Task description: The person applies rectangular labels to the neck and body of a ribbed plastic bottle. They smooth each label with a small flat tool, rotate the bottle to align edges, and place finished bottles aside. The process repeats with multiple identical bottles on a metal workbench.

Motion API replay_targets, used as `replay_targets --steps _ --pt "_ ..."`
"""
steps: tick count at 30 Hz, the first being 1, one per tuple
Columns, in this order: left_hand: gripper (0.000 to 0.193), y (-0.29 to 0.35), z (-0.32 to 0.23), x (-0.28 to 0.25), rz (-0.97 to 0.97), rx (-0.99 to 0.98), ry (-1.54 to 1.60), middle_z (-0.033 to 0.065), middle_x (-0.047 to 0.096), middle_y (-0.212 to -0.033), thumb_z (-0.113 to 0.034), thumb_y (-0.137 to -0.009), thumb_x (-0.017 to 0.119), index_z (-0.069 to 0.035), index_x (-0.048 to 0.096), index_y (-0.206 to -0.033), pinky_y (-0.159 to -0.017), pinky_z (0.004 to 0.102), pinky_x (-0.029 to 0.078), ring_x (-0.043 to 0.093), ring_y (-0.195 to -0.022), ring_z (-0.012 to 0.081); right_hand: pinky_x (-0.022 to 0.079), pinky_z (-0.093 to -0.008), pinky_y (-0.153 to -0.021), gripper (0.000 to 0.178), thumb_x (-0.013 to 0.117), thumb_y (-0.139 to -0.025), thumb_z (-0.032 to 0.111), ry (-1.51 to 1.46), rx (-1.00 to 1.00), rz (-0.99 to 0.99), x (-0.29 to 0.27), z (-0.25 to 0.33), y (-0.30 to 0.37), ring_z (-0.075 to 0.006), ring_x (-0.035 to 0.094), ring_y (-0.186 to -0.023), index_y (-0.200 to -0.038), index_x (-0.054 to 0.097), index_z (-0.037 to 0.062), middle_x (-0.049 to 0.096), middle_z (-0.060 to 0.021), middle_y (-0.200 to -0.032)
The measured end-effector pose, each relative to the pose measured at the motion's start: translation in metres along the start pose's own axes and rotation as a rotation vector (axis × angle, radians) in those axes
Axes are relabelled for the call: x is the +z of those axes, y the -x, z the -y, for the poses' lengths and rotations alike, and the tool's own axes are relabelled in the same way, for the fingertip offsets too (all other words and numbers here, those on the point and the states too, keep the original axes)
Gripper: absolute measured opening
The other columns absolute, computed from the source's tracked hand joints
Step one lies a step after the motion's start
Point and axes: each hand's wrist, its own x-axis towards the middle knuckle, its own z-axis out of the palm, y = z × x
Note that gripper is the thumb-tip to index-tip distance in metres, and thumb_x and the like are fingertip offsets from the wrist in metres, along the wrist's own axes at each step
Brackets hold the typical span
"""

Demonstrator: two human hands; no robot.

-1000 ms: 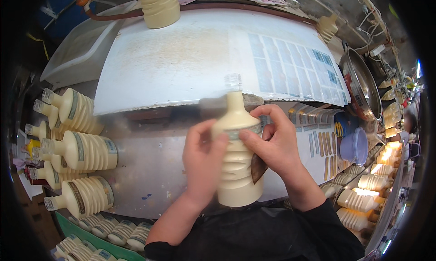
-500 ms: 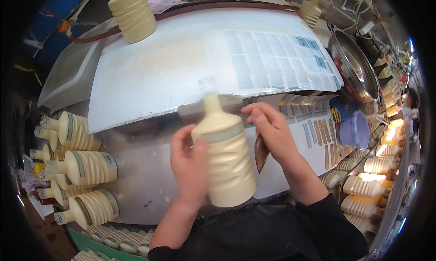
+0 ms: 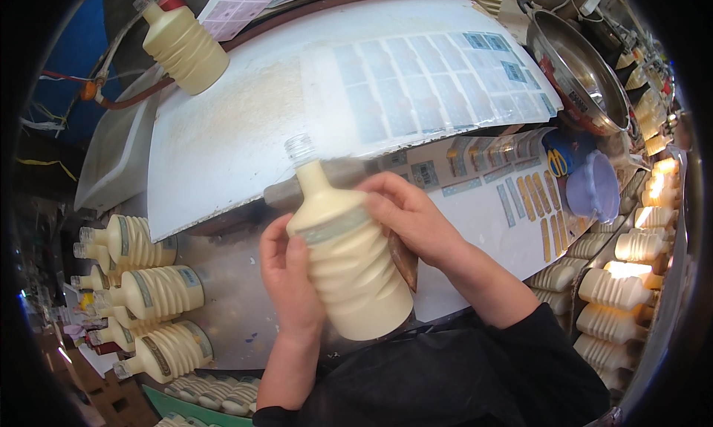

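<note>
In front of me a cream-coloured bottle (image 3: pixel 360 278) with a rippled body and a clear threaded neck leans slightly left. A grey-green label band (image 3: pixel 336 226) wraps its shoulder. My left hand (image 3: pixel 288 282) grips the bottle's left side, its thumb just below the band. At the right end of the band, the fingers of my right hand (image 3: pixel 408 215) press on the shoulder. A brown, flat tool with a pointed end (image 3: pixel 402 263) hangs below that hand, tucked in its lower fingers; its upper part is hidden.
A white board (image 3: pixel 245 108) holds a sheet of pale blue labels (image 3: pixel 408 85). Gold and blue label strips (image 3: pixel 538 193) lie below it, near a lilac bucket (image 3: pixel 594 188) and yellow-handled scissors (image 3: pixel 557 163). Bottles (image 3: pixel 163 289) lie stacked at left; another bottle (image 3: pixel 184 48) stands at the back left.
My view has shifted. My right hand has come in from beside the bottle onto its shoulder at the label band. The bottle leans more to the left, still in my left hand.
</note>
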Motion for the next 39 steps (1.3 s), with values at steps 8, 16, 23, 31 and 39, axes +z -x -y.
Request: replay_targets --steps 8,16,23,31,39 --pt "0.029 -0.001 0.001 -0.001 0.003 -0.018 0.039 0.0107 0.062 -0.121 -0.01 -0.102 0.058 0.0 0.054 -0.129 -0.097 0.0315 0.05 0.06 -0.109 0.0158 0.053 -0.0258 -0.086 0.028 0.062 -0.104 0.019 0.072 0.0 0.017 -0.002 -0.002 0.0 -0.0099 0.064 -0.098 -0.124 0.056 0.0012 0.068 -0.0069 -0.108" --pt "0.033 -0.005 0.001 -0.003 0.036 -0.096 0.118 0.0103 0.06 -0.125 -0.013 -0.102 0.056 -0.003 0.051 -0.132 -0.099 0.034 0.05 0.06 -0.109 0.0176 0.05 -0.0262 -0.088 0.027 0.06 -0.104 0.023 0.103 -0.041 -0.045 -0.001 0.0 0.002 -0.0086 0.061 -0.1 -0.12 0.062 0.0015 0.067 -0.0031 -0.106" --pt "0.035 -0.004 -0.006 -0.002 0.141 -0.119 0.324 0.011 0.058 -0.127 -0.027 -0.106 0.05 -0.006 0.045 -0.134 -0.102 0.0379 0.051 0.059 -0.118 0.0204 0.051 -0.0292 -0.091 0.03 0.059 -0.097 0.012 -0.114 -0.184 -0.182 0.012 0.059 -0.007 -0.0153 0.063 -0.1 -0.125 0.062 0.0005 0.067 -0.0064 -0.108" --pt "0.03 -0.004 -0.006 0.0 0.11 -0.077 0.026 0.0085 0.056 -0.123 -0.018 -0.105 0.051 -0.006 0.046 -0.133 -0.1 0.033 0.049 0.057 -0.112 0.0159 0.051 -0.0396 -0.093 0.042 0.061 -0.095 0.009 0.776 -0.649 -0.258 0.052 0.043 -0.009 -0.0288 0.065 -0.106 -0.134 0.048 -0.0003 0.062 -0.0196 -0.116" --pt "0.044 -0.001 -0.001 0.0 0.119 -0.109 0.032 0.0103 0.054 -0.132 -0.019 -0.103 0.054 -0.005 0.039 -0.143 -0.104 0.0351 0.047 0.056 -0.119 0.0184 0.046 -0.0317 -0.098 0.042 0.058 -0.098 0.008 0.579 -0.572 -0.343 -0.001 0.014 -0.017 -0.0165 0.056 -0.112 -0.138 0.046 0.0003 0.056 -0.0107 -0.125"
